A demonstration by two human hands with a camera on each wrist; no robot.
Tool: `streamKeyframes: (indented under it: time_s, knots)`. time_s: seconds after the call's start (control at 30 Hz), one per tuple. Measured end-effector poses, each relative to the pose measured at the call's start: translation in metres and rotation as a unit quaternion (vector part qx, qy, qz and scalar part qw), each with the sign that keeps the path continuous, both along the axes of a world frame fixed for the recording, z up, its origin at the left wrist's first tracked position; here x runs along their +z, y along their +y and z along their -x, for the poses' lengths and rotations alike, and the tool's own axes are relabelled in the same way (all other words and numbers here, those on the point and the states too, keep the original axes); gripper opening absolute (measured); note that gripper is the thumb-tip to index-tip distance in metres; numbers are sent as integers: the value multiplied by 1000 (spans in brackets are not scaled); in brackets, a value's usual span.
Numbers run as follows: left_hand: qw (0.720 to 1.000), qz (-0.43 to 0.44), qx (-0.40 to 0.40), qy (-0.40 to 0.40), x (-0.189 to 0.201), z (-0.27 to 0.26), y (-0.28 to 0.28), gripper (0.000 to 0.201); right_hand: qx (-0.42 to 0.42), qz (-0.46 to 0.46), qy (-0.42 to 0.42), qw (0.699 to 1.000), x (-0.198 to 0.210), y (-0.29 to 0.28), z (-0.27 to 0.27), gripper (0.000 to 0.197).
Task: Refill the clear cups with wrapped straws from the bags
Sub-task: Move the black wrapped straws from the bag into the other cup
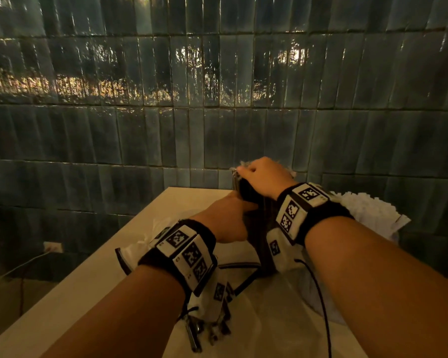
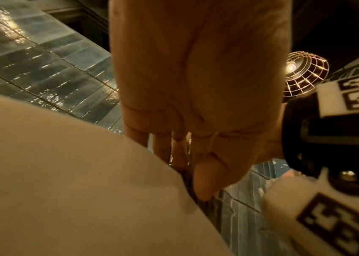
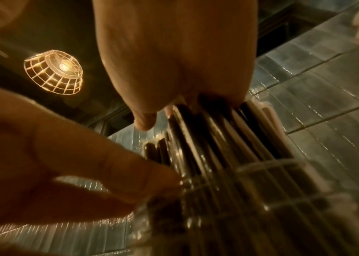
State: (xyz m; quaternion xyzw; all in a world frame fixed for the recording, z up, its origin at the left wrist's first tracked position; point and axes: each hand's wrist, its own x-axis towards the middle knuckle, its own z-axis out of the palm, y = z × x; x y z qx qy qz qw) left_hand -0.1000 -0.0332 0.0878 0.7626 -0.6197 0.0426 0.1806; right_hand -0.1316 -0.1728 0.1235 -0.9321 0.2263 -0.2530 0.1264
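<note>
A clear cup (image 3: pixel 283 181) packed with dark wrapped straws (image 3: pixel 218 135) stands at the far end of the beige table (image 1: pixel 93 275). My right hand (image 1: pixel 259 174) grips the top of the straw bundle from above, fingers curled over the straw ends (image 1: pixel 237 174). My left hand (image 1: pixel 228 220) holds the cup at its left side. In the right wrist view, the left hand's fingers (image 3: pixel 143 171) reach the cup's rim. In the left wrist view, the thumb (image 2: pixel 204 181) and fingers (image 2: pixel 163 149) pinch a glassy edge between them.
A second cup of white wrapped straws (image 1: pixel 367 210) stands just right of my right wrist. Crumpled clear plastic bags (image 1: pixel 256 321) lie on the table under my forearms. Dark glossy tiles (image 1: pixel 140 138) cover the wall behind. A wire-cage lamp (image 3: pixel 53 72) hangs overhead.
</note>
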Motion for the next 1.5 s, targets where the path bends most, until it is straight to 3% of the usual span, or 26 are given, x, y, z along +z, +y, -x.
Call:
streamKeyframes:
  time_s: [0.1, 0.2, 0.37, 0.47, 0.7, 0.9, 1.23, 1.4, 1.5]
  knots:
    - [1000, -8, 3, 0, 1, -1, -1, 38, -57, 92, 25, 994, -7, 1, -10, 53]
    - [1000, -8, -2, -3, 2, -2, -2, 39, -70, 62, 51, 994, -6, -2, -19, 55]
    - [1000, -17, 0, -25, 1, -3, -4, 31, -140, 36, 153, 978, 2, -5, -27, 82]
    - [1000, -22, 11, -19, -1, -3, -3, 33, -113, 23, 184, 976, 7, -7, -25, 95]
    - [999, -27, 28, -6, -3, -3, -1, 46, -29, 49, 160, 985, 6, -9, -7, 58]
    - [995, -73, 51, -33, 5, 3, -3, 49, -27, 85, 139, 986, 4, -2, 4, 54]
    - [990, -119, 74, -21, 9, 7, 5, 67, 25, 148, -4, 989, -14, 12, 42, 55]
    - [990, -102, 89, -32, 19, 15, 17, 39, 107, 103, -52, 988, -21, 46, 70, 40]
    - [994, -57, 87, 26, 17, 14, 34, 41, 131, 44, -66, 988, -28, 71, 84, 27]
